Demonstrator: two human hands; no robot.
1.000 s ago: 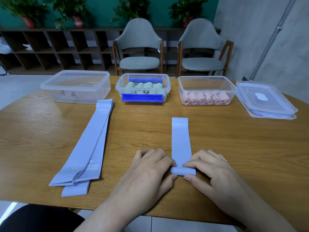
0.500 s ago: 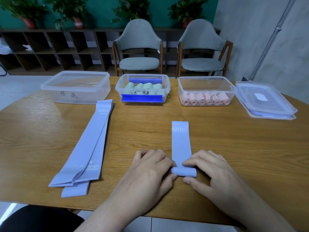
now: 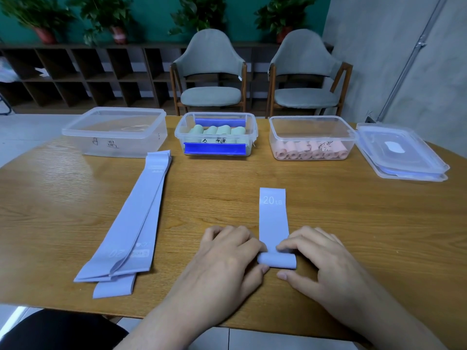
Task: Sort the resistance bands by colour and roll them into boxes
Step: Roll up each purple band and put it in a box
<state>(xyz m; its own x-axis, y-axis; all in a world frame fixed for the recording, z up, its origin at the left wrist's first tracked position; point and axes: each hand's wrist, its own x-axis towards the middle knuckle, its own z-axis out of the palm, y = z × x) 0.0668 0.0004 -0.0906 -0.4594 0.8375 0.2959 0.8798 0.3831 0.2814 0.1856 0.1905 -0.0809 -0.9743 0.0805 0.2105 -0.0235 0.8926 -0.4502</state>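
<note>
Pinching lilac band (image 3: 274, 223) roll, left hand (image 3: 227, 258), right hand (image 3: 318, 258) — fingers curled round its ends

The flat lavender-blue elastic band (image 3: 273, 218) carries white "20 LB" lettering, and its rolled end (image 3: 277, 260) is the same lavender. The pile of long lavender bands (image 3: 134, 223) shows faint white print. The clear plastic middle box (image 3: 216, 133) has bright blue clips and holds pale green rolls (image 3: 217, 130). The clear right box (image 3: 312, 137) holds salmon-pink rolls (image 3: 310, 153). The clear left box (image 3: 115, 131) bears black handwriting. The wooden worktop (image 3: 353, 223) is honey-brown with darker grain.
</note>
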